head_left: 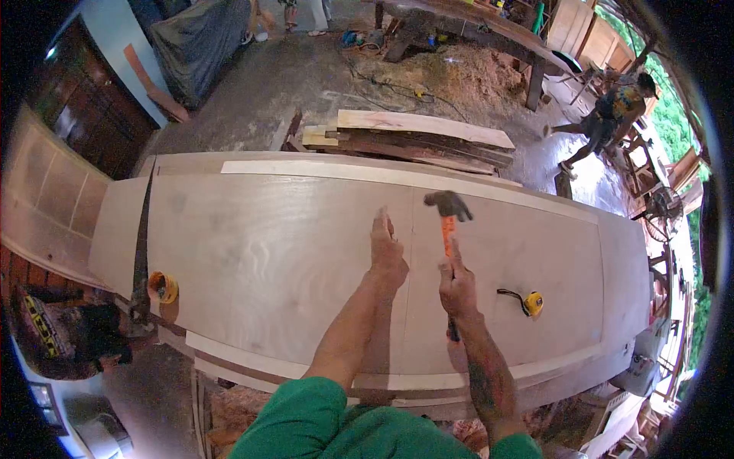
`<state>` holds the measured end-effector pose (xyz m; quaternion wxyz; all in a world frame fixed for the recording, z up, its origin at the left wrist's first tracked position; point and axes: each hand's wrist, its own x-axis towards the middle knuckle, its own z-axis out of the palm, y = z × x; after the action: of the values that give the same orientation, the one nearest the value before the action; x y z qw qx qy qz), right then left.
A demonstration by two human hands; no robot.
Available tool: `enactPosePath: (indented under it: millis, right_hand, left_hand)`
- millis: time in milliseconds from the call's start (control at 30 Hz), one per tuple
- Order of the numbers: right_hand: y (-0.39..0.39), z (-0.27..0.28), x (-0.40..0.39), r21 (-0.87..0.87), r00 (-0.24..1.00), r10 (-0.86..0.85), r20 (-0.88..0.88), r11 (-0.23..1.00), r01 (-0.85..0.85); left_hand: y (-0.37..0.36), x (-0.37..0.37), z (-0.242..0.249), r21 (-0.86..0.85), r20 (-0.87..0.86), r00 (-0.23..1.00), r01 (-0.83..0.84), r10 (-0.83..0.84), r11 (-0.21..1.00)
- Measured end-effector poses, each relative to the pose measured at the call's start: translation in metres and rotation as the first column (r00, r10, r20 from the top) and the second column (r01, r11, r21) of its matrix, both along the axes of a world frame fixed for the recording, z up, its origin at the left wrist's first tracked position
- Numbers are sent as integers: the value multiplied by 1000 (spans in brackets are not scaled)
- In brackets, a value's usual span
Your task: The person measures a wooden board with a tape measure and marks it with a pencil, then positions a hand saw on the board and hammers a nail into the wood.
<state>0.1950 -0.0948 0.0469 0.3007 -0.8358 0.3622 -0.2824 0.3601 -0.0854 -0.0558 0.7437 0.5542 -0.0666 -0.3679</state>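
My right hand (457, 289) is wrapped round the handle of a claw hammer (448, 222), whose dark head is raised above the panel and orange neck shows past my fingers. Beside it, my left hand (388, 256) is over the wooden panel (260, 260), close to a thin seam line. Its thumb and fingers are pinched together; whatever is between them is too small to make out. Right of the hammer lies a yellow tape measure (533, 304) with a black strap. A yellow tub (163, 288) with small contents stands near the panel's left end, next to a handsaw (143, 237).
Stacked planks (420, 138) lie beyond the panel's far edge. Sawdust (474, 84) and cables cover the floor near a heavy bench (489, 23). Another person (612, 115) is at the far right, near a fan (664, 205). A black and yellow bag (57, 333) is at the lower left.
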Motion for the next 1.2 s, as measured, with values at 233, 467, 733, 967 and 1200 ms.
enactPosePath:
  millis: [233,467,733,967,1200]
  right_hand:
    - [3,12,5,147,999,-1,-49,989,9]
    - [-10,-4,3,58,969,96,-226,995,-85]
    - [5,-14,2,-189,997,35,67,982,-22]
    - [6,12,7,91,990,-116,-81,988,124]
    - [-26,-17,5,-11,989,93,-117,995,-95]
  left_hand:
    - [-4,3,7,-59,143,990,-11,20,998]
    - [13,-4,35,25,553,833,-1,-13,1000]
    - [7,5,-10,-62,447,895,36,-5,997]
    - [11,2,30,126,389,917,42,-88,991]
    - [-15,5,-40,-195,104,993,-40,61,980]
